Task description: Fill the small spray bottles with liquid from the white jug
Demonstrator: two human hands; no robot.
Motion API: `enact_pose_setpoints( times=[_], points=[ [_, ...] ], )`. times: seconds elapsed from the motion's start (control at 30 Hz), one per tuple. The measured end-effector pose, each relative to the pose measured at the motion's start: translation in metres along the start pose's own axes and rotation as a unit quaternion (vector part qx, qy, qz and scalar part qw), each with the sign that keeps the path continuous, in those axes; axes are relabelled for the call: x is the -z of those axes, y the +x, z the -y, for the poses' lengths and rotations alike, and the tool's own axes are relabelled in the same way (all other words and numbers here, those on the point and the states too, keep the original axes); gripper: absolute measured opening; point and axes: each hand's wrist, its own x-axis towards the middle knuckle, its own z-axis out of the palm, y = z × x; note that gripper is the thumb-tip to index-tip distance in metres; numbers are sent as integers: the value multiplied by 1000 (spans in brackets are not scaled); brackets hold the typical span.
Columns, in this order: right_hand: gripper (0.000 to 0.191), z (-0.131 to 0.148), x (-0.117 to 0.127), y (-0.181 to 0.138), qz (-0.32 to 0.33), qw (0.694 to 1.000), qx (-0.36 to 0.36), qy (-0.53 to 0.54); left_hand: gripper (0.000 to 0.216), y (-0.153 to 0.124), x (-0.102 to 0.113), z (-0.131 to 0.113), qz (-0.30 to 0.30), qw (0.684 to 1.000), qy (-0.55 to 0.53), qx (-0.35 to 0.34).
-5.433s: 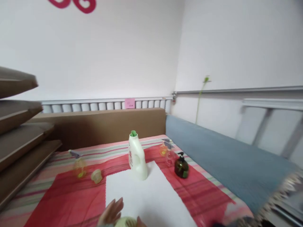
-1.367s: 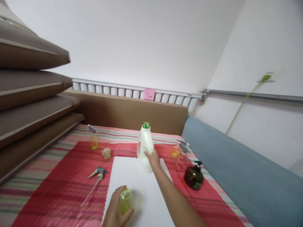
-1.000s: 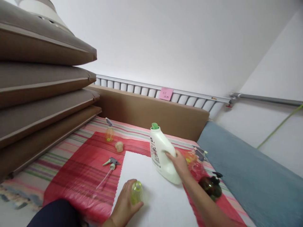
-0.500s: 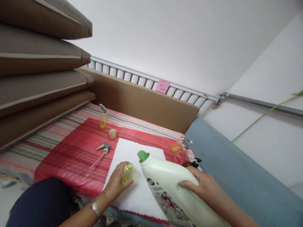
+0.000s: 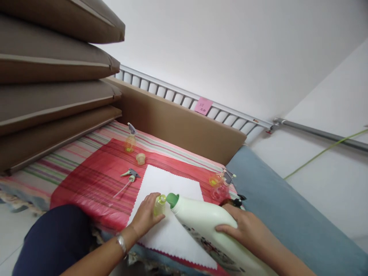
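Our left hand (image 5: 146, 215) is closed round the small yellow bottle (image 5: 159, 206), which stands upright on the white cloth (image 5: 169, 184). Our right hand (image 5: 244, 230) grips the white jug (image 5: 201, 220) — tipped, with its green spout (image 5: 172, 199) just beside that bottle's mouth.

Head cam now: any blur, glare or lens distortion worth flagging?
Head view: soft even light, faint shadow under the white jug; mild sheen on the red plastic sheet; white cloth nearly blown out; scene tilted, jug cut off at the bottom edge; left hand on the small yellow bottle and right hand sharp.
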Motion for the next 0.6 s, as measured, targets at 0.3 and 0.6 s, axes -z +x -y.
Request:
enact_pose_setpoints(
  times=[0.3,0.6],
  points=[
    [26,11,7,0,7,1000,-3,-16,62,-1,0,-4,9,1000,8,2],
    [24,16,22,3,22,1000,1,-21,61,-2,-2,-3,5,1000,18,-4]
  ],
)
